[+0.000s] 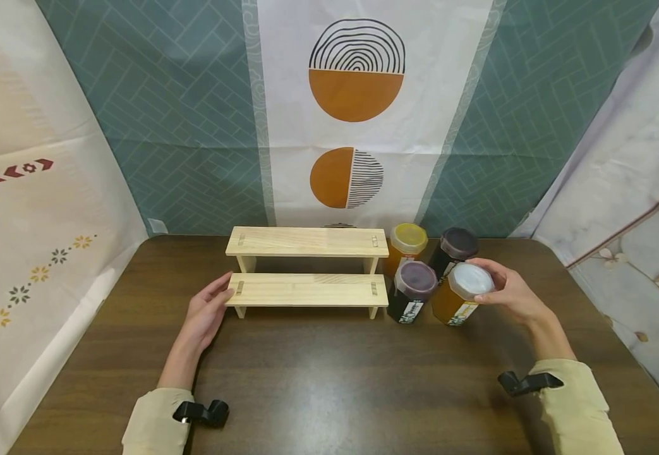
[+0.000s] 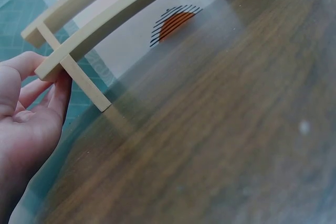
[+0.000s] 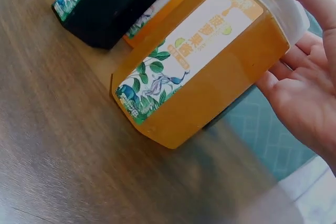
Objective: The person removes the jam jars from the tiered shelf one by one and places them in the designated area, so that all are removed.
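A two-step pale wooden rack (image 1: 306, 291) stands on the brown table. My left hand (image 1: 206, 309) holds the left end of its lower step, thumb at the board's edge and fingers beneath, as the left wrist view shows. To the right of the rack are several jars. The nearest right one, an amber jam jar (image 3: 194, 72) with a white lid, has my right hand (image 1: 513, 291) gripping it around the lid. Beside it stand a dark jar with a purple lid (image 1: 416, 280), a yellow-lidded jar (image 1: 407, 240) and a black-lidded jar (image 1: 457, 243).
The dark wooden table (image 1: 329, 379) has rounded far corners. Behind it hangs a green and white patterned cloth (image 1: 357, 139). Pale printed cloths (image 1: 33, 253) close off both sides. The jars stand close together against the rack's right end.
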`<state>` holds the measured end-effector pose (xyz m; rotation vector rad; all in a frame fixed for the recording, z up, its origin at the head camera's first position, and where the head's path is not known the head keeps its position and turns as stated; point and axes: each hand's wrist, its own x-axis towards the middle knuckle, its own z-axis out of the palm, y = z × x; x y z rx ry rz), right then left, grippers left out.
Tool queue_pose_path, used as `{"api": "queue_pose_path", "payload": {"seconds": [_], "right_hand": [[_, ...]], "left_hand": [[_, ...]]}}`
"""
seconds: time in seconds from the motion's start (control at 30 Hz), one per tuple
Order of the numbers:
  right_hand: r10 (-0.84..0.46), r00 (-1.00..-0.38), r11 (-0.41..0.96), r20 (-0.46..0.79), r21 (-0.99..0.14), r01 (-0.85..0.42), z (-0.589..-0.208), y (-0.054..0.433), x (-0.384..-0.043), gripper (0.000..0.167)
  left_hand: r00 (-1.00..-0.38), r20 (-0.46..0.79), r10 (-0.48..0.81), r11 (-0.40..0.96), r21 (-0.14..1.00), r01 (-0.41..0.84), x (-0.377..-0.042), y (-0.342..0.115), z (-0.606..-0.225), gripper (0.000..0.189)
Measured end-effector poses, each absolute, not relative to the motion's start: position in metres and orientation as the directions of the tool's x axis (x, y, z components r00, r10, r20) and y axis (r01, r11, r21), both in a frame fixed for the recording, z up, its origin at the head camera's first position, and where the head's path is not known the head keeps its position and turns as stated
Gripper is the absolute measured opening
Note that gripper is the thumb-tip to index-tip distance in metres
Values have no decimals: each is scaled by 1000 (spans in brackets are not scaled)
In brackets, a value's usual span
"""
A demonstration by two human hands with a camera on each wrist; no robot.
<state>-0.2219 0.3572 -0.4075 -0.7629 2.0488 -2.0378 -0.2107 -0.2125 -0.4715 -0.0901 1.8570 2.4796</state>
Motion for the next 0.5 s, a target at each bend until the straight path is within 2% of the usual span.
{"api": "queue_pose_path", "payload": {"seconds": [0.07, 0.3, 0.4, 0.5], "right_hand": [[-459, -863, -7, 211, -972, -234, -405, 360, -223, 64], [-527, -846, 294, 76, -918, -266, -378, 361, -224, 60], [-444, -891, 413, 98, -859, -301, -362, 357, -219, 51], [-287, -943, 554, 171, -773, -309, -346, 343, -212, 44]], "left_hand": [[-998, -70, -1, -284, 956, -67, -210, -213, -471, 56], [-997, -80, -11, -276, 958, -74, -208, -217, -469, 57], [-994, -96, -45, -194, 977, -86, -206, -218, -468, 57], [-988, -55, -147, -14, 998, -53, -205, -219, -457, 53]]}}
